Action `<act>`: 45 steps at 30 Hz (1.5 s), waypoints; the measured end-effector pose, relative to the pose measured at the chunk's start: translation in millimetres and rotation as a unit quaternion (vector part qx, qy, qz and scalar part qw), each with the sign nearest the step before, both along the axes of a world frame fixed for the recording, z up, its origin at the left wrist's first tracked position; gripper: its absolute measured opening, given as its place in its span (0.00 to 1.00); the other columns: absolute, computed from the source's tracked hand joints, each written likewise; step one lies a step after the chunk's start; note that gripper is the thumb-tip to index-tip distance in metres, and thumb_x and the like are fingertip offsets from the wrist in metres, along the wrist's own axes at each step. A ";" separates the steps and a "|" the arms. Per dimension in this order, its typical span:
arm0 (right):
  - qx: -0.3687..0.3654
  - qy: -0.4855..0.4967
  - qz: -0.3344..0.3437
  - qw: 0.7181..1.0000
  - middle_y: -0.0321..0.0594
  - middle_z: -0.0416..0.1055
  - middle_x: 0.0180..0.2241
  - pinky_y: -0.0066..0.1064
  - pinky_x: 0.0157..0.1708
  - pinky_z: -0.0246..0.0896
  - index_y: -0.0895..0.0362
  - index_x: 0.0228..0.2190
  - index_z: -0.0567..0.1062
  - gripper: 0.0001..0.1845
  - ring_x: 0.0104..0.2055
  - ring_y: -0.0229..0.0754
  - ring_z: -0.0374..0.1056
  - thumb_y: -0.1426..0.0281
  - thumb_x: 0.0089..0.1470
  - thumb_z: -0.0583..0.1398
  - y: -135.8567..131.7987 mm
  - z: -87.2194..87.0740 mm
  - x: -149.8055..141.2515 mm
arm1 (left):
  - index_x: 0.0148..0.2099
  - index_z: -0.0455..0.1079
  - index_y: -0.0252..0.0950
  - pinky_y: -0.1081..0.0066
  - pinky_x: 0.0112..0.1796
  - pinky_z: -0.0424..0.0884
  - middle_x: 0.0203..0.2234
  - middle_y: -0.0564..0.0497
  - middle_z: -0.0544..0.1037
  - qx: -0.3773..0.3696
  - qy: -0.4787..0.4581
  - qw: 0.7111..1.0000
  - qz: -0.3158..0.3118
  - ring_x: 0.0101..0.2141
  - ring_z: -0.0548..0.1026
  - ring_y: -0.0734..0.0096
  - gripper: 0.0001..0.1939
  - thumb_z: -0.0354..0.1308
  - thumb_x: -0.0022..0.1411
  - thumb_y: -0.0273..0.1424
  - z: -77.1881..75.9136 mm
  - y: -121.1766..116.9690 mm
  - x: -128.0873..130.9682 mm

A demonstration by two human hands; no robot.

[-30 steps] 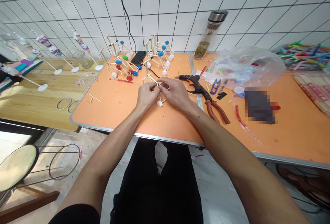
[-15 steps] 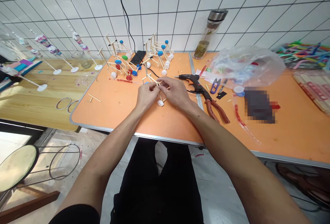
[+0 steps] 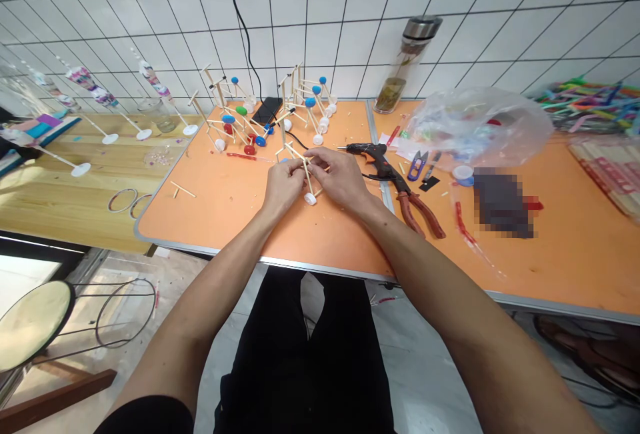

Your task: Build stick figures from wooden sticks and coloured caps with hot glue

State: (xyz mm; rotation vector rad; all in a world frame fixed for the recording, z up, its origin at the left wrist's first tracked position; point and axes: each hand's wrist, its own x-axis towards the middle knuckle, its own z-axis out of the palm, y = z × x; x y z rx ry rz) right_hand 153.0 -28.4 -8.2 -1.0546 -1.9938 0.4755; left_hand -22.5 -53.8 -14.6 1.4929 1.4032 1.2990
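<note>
Over the orange table, both my hands close around a small model of thin wooden sticks (image 3: pixel 307 174) with a white cap wheel (image 3: pixel 311 199) at its near end. My left hand (image 3: pixel 284 189) grips it from the left, fingertips at the joint of the sticks. From the right, my right hand (image 3: pixel 343 177) pinches the same joint with thumb and fingers. Part of a blue cap shows behind my left hand. Similar stick models with blue and white caps (image 3: pixel 311 102) and with red, green and blue caps (image 3: pixel 229 119) stand just beyond.
Right of my hands lie a hot glue gun (image 3: pixel 370 153), red-handled pliers (image 3: pixel 420 214) and blue thread snips (image 3: pixel 417 166). A plastic bag (image 3: pixel 480 127) and a glass bottle (image 3: pixel 395 84) stand behind them. Loose sticks (image 3: pixel 183 189) lie left; a black phone (image 3: pixel 267 111) lies at the back.
My left fingers have shifted slightly, and more of the stick joint shows between my hands. The model and both arms stay almost in place.
</note>
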 end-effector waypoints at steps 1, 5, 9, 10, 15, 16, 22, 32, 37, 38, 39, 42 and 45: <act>0.000 0.000 0.002 1.000 0.42 0.92 0.46 0.44 0.54 0.77 0.50 0.55 0.90 0.19 0.50 0.56 0.87 0.71 0.69 0.65 0.1 -0.2 0.1 | 0.39 0.87 0.37 0.70 0.36 0.78 0.27 0.52 0.81 0.000 -0.004 1.000 -0.001 0.29 0.80 0.66 0.15 0.58 0.64 0.24 -0.5 0.3 0.0; 0.000 0.006 0.004 1.000 0.43 0.92 0.46 0.44 0.53 0.77 0.51 0.55 0.90 0.19 0.50 0.56 0.88 0.72 0.68 0.65 0.7 -1.1 0.3 | 0.40 0.88 0.37 0.71 0.35 0.77 0.27 0.52 0.81 0.008 0.000 1.000 -0.004 0.28 0.79 0.68 0.16 0.57 0.68 0.23 -4.4 2.8 -0.5; 0.000 0.002 0.008 1.000 0.42 0.92 0.46 0.44 0.53 0.77 0.50 0.56 0.90 0.19 0.49 0.55 0.87 0.71 0.69 0.65 0.8 -0.8 0.5 | 0.41 0.88 0.38 0.72 0.34 0.75 0.28 0.51 0.82 0.023 0.013 1.000 -0.004 0.28 0.79 0.68 0.14 0.59 0.72 0.26 -9.1 5.2 -1.6; 0.000 0.001 0.010 1.000 0.42 0.92 0.46 0.45 0.53 0.77 0.50 0.56 0.90 0.19 0.49 0.55 0.87 0.70 0.69 0.65 0.8 -0.7 0.5 | 0.41 0.88 0.38 0.72 0.34 0.74 0.28 0.51 0.82 0.023 0.016 1.000 -0.002 0.28 0.79 0.68 0.14 0.60 0.73 0.27 -9.9 5.5 -1.9; 0.006 0.004 0.011 1.000 0.44 0.92 0.47 0.46 0.54 0.78 0.51 0.57 0.90 0.20 0.50 0.57 0.88 0.71 0.68 0.64 1.3 -1.2 0.8 | 0.40 0.88 0.39 0.72 0.33 0.75 0.28 0.51 0.82 0.025 0.017 1.000 0.004 0.28 0.79 0.68 0.13 0.61 0.73 0.27 -11.3 6.2 -2.3; 0.007 0.003 0.011 1.000 0.44 0.92 0.48 0.46 0.55 0.78 0.51 0.57 0.90 0.20 0.50 0.57 0.87 0.71 0.68 0.64 1.5 -1.5 0.8 | 0.40 0.88 0.39 0.72 0.33 0.75 0.28 0.51 0.82 0.025 0.016 1.000 0.005 0.28 0.79 0.68 0.13 0.61 0.73 0.28 -11.4 6.3 -2.3; 0.003 0.002 0.003 1.000 0.41 0.92 0.46 0.46 0.55 0.79 0.50 0.57 0.90 0.21 0.49 0.56 0.88 0.71 0.68 0.64 1.8 -2.3 0.3 | 0.40 0.88 0.38 0.71 0.34 0.76 0.28 0.51 0.83 0.013 0.013 1.000 0.003 0.27 0.79 0.68 0.13 0.61 0.73 0.28 -10.1 5.4 -2.2; 0.003 -0.003 0.015 1.000 0.43 0.92 0.47 0.44 0.53 0.78 0.52 0.58 0.89 0.21 0.50 0.55 0.88 0.72 0.68 0.64 2.4 -1.5 1.8 | 0.37 0.85 0.39 0.71 0.33 0.74 0.26 0.52 0.82 0.026 0.032 0.999 0.004 0.29 0.81 0.66 0.12 0.62 0.72 0.30 -13.2 7.9 -4.3; 0.007 -0.004 0.021 1.000 0.44 0.92 0.48 0.44 0.52 0.78 0.52 0.57 0.89 0.20 0.50 0.56 0.88 0.72 0.68 0.65 3.9 -2.1 2.1 | 0.38 0.86 0.39 0.70 0.34 0.75 0.28 0.51 0.83 0.025 0.022 0.999 0.001 0.29 0.81 0.65 0.11 0.63 0.72 0.30 -12.7 7.5 -4.8; 0.008 -0.003 0.020 1.000 0.44 0.92 0.48 0.44 0.52 0.78 0.52 0.56 0.89 0.20 0.50 0.55 0.88 0.72 0.67 0.65 4.1 -2.0 2.0 | 0.37 0.85 0.39 0.70 0.34 0.75 0.27 0.51 0.83 0.023 0.021 1.000 0.003 0.29 0.81 0.65 0.11 0.63 0.72 0.30 -12.4 7.4 -4.7; 0.009 -0.001 0.020 1.000 0.44 0.92 0.47 0.44 0.52 0.79 0.52 0.56 0.89 0.20 0.49 0.55 0.88 0.72 0.67 0.65 4.2 -1.8 1.9 | 0.37 0.85 0.39 0.70 0.34 0.75 0.27 0.51 0.83 0.022 0.021 1.000 0.005 0.29 0.81 0.65 0.11 0.63 0.72 0.29 -12.2 7.4 -4.7; 0.014 0.008 0.028 0.999 0.44 0.92 0.46 0.43 0.52 0.79 0.54 0.55 0.90 0.22 0.48 0.54 0.87 0.74 0.64 0.64 4.2 -0.4 1.8 | 0.38 0.86 0.39 0.70 0.33 0.75 0.27 0.51 0.83 0.019 0.024 1.000 0.009 0.28 0.80 0.66 0.12 0.62 0.72 0.28 -11.2 7.2 -4.7; 0.008 0.013 0.039 0.999 0.43 0.91 0.46 0.42 0.52 0.80 0.54 0.54 0.90 0.23 0.47 0.53 0.87 0.75 0.62 0.63 4.2 1.1 2.5 | 0.40 0.88 0.38 0.70 0.34 0.75 0.29 0.51 0.84 0.015 0.020 1.000 0.009 0.27 0.79 0.67 0.13 0.61 0.73 0.27 -8.3 6.0 -4.6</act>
